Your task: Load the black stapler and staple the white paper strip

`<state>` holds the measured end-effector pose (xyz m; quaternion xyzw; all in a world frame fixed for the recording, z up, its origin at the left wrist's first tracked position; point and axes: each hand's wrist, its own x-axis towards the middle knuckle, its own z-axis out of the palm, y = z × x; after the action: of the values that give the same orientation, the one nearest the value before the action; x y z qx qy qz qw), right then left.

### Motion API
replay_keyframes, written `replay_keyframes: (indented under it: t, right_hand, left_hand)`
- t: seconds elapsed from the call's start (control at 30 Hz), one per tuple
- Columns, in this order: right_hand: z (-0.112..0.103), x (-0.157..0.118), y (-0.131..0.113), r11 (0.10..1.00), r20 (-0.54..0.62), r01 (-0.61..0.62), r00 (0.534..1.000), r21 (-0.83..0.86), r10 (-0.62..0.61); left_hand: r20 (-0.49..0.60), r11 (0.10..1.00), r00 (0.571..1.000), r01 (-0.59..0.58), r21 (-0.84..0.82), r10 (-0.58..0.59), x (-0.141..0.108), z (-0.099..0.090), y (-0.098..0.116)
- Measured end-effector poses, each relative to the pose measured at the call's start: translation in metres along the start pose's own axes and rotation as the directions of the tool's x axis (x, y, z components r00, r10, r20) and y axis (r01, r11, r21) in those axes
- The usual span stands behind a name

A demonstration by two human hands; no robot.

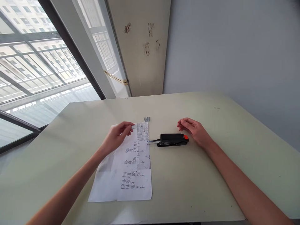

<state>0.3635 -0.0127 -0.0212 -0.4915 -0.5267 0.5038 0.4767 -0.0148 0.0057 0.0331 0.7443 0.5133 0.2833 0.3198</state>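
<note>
A printed sheet of paper [126,178] lies on the pale table. Over its upper part is my left hand [119,133], fingers pinched on a small light strip, perhaps staples; its exact nature is hard to make out. To the right of the sheet lies a black stapler [172,139] with a red-orange end, its metal rail sticking out leftward to the paper's edge. Just above the stapler's right end, my right hand [190,127] is curled with its fingers together, and nothing shows in them. Small grey staple strips [147,119] rest beyond the sheet's top edge.
The pale table [199,184] reaches back to a cream panel [142,68] with brown marks and a grey-blue wall [229,50]. At the left are a large window [39,62] and a glossy white door with a gold handle [116,78].
</note>
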Motion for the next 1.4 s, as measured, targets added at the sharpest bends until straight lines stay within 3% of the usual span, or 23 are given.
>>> replay_keyframes:
  t: [0.13,0.37,0.7,1.4]
  right_hand:
    - [0.000,-0.001,0.004,1.000,-0.023,-0.010,1.000,-0.027,0.010]
    - [0.001,-0.005,0.003,0.999,-0.040,-0.009,0.999,-0.043,0.007]
    - [0.001,-0.003,0.000,0.997,-0.007,0.014,1.000,-0.071,-0.014]
    - [0.003,-0.005,-0.005,0.995,-0.002,-0.007,1.000,-0.095,0.007]
  left_hand:
    - [0.064,0.991,0.995,0.078,-0.111,-0.071,-0.025,0.019,0.014]
    - [0.110,0.976,0.990,0.103,-0.192,-0.083,-0.030,0.038,0.029]
    - [0.012,0.980,0.985,-0.172,0.100,0.172,-0.029,0.064,0.025]
    - [0.012,0.970,0.981,-0.191,0.148,0.192,-0.036,0.077,0.026]
